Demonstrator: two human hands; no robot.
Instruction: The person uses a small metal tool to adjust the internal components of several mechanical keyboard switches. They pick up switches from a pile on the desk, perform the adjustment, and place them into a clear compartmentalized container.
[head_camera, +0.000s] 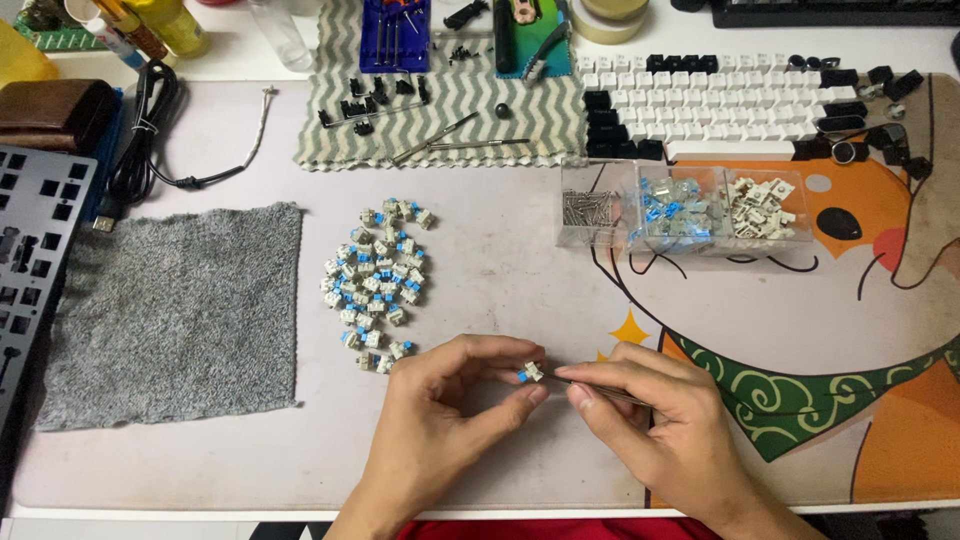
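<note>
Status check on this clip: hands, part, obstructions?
Left hand pinches blue-stemmed switch. Right hand holds thin metal tool at it. Nothing between them.

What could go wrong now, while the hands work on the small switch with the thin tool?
The left hand pinches the keyboard switch only by its fingertips, so it may slip or spring away. The right hand aims thin metal tweezers close to the left fingertips, which might be pricked. A dropped part could get lost among the pile of switches.

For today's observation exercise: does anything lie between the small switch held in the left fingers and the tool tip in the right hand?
Nothing visible does. The left hand pinches the switch, and the thin tool in the right hand points at it across a bare gap.
</note>
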